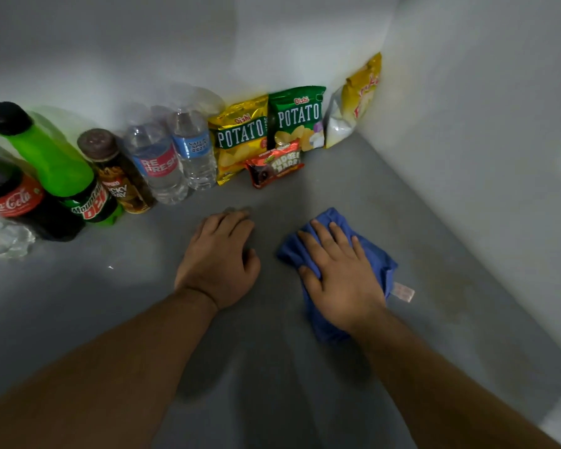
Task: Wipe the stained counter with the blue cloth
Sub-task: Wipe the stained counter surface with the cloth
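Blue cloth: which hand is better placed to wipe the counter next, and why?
Right. The right hand already presses flat on the blue cloth; the left hand rests bare on the counter.

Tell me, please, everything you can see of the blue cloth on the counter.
The blue cloth is a soft, woven-looking fabric, bunched and creased rather than folded neatly. It lies flat on the grey counter, right of centre, well clear of the snacks and bottles by the wall. The right hand presses down on it, palm flat and fingers spread, covering most of its middle. A small pale tag sticks out from its right edge.
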### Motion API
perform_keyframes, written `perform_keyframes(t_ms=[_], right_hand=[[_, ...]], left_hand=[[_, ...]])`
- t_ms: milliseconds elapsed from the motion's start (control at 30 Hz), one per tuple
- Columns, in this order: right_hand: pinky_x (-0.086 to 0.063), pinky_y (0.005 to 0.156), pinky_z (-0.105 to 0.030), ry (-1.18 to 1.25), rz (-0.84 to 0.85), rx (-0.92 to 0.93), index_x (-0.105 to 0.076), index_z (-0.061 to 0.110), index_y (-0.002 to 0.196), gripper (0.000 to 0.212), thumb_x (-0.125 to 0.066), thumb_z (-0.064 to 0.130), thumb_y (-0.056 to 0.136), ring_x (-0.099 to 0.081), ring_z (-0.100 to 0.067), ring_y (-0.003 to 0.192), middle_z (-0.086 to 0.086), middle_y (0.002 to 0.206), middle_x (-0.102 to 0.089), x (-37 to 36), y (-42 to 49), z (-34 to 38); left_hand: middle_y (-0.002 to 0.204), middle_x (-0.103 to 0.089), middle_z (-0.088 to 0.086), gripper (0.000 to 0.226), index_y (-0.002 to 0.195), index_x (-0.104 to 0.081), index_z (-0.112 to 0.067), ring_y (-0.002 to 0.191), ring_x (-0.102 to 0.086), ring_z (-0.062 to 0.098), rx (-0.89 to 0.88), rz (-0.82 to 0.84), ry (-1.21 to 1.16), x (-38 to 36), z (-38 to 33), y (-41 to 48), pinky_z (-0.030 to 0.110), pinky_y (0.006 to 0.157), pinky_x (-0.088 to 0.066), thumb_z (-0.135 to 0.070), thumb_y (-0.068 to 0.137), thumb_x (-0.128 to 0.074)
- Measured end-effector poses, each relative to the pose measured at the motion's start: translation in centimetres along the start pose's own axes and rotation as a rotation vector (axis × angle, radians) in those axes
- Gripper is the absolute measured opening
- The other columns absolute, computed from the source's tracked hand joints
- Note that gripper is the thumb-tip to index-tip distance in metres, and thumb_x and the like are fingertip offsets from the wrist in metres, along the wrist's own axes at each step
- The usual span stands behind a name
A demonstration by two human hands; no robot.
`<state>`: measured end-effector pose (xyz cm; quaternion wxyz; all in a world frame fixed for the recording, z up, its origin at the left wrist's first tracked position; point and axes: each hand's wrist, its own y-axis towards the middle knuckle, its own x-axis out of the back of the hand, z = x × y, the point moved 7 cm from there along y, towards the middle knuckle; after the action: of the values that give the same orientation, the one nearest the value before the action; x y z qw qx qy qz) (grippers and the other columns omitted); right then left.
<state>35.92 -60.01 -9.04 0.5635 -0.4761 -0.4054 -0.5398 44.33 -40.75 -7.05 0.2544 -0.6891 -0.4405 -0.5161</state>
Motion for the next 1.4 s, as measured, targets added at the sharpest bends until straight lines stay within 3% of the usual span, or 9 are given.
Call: perform_keyframes(t_ms=[233, 500, 633, 767, 900, 1033, 1200, 1333, 1400], right_hand=[[-0.002, 0.129, -0.048, -0.004, -0.020, -0.055, -0.013, 0.041, 0.163, 0.061, -0.024, 0.058, 0.106, 0.007, -0.017, 0.159, 0.014, 0.172, -0.002, -1.3, -9.7, -1.8], [-0.002, 0.129, -0.048, -0.019, 0.030, -0.142, -0.011, 0.041, 0.164, 0.060, -0.021, 0.060, 0.107, 0.008, -0.014, 0.159, 0.013, 0.173, 0.000, -1.4, -18.8, -5.0], [-0.003, 0.129, -0.049, -0.015, 0.048, -0.199, -0.014, 0.040, 0.163, 0.061, -0.017, 0.060, 0.105, 0.009, -0.014, 0.159, 0.012, 0.173, -0.002, -0.9, -22.3, -7.5], [-0.005, 0.128, -0.052, 0.012, 0.046, -0.261, -0.016, 0.040, 0.163, 0.063, -0.018, 0.059, 0.103, 0.008, -0.015, 0.159, 0.012, 0.172, -0.004, -0.7, -22.7, -8.7], [0.001, 0.128, -0.052, 0.068, -0.012, -0.345, -0.019, 0.035, 0.164, 0.065, -0.021, 0.056, 0.102, 0.004, -0.021, 0.160, 0.009, 0.172, -0.006, -0.6, -20.8, -7.2], [-0.005, 0.129, -0.053, 0.050, -0.002, -0.220, -0.018, 0.037, 0.163, 0.061, -0.025, 0.054, 0.105, 0.004, -0.019, 0.160, 0.010, 0.173, -0.007, -1.5, -23.1, -6.0], [-0.011, 0.128, -0.054, 0.036, -0.035, -0.244, -0.023, 0.038, 0.162, 0.059, -0.030, 0.053, 0.105, -0.002, -0.016, 0.160, 0.011, 0.172, -0.014, -0.8, -27.2, -10.3], [-0.001, 0.128, -0.053, 0.055, -0.044, -0.409, -0.024, 0.035, 0.162, 0.067, -0.021, 0.057, 0.100, -0.003, -0.023, 0.160, 0.007, 0.172, -0.012, 0.1, -23.6, -11.8], [0.001, 0.128, -0.052, 0.039, -0.041, -0.401, -0.023, 0.033, 0.163, 0.066, -0.021, 0.056, 0.101, -0.001, -0.024, 0.160, 0.005, 0.173, -0.011, -0.1, -22.4, -10.8]], left_hand=[[0.151, -0.053, 0.009, 0.055, 0.138, -0.058, -0.010, 0.140, -0.045, 0.032, -0.023, -0.008, 0.016, 0.2, -0.7, -0.3, 0.053, 0.114, -0.043, -0.037, 0.091, -0.048], [0.138, -0.061, 0.017, 0.042, 0.125, -0.063, -0.008, 0.118, -0.056, 0.041, -0.100, -0.169, 0.180, 0.4, -1.6, -0.7, 0.051, 0.101, -0.047, -0.027, 0.091, -0.047], [0.139, -0.061, 0.019, 0.040, 0.124, -0.065, -0.007, 0.116, -0.059, 0.044, -0.119, -0.104, 0.194, 0.4, -3.4, -1.1, 0.053, 0.099, -0.049, -0.025, 0.093, -0.047], [0.141, -0.061, 0.019, 0.043, 0.127, -0.065, -0.004, 0.123, -0.058, 0.042, -0.205, -0.024, 0.072, 0.0, -7.8, -3.0, 0.052, 0.107, -0.046, -0.024, 0.091, -0.052], [0.136, -0.065, 0.017, 0.036, 0.121, -0.068, -0.004, 0.120, -0.061, 0.041, -0.362, 0.060, -0.042, -1.8, -14.2, -6.3, 0.053, 0.104, -0.049, -0.019, 0.090, -0.059], [0.135, -0.065, 0.013, 0.033, 0.121, -0.068, -0.006, 0.122, -0.060, 0.039, -0.423, 0.108, -0.124, -3.8, -18.9, -8.3, 0.052, 0.107, -0.047, -0.015, 0.089, -0.065], [0.135, -0.065, 0.011, 0.035, 0.121, -0.068, -0.008, 0.124, -0.059, 0.037, -0.413, 0.116, -0.124, -5.2, -21.0, -9.0, 0.052, 0.110, -0.044, -0.018, 0.087, -0.067], [0.136, -0.065, 0.008, 0.035, 0.120, -0.068, -0.012, 0.125, -0.058, 0.035, -0.420, 0.083, -0.064, -5.8, -21.1, -9.4, 0.051, 0.112, -0.043, -0.023, 0.086, -0.067], [0.137, -0.064, 0.008, 0.035, 0.120, -0.068, -0.012, 0.125, -0.058, 0.035, -0.430, 0.063, -0.054, -5.9, -21.1, -9.5, 0.051, 0.112, -0.043, -0.024, 0.087, -0.065]])
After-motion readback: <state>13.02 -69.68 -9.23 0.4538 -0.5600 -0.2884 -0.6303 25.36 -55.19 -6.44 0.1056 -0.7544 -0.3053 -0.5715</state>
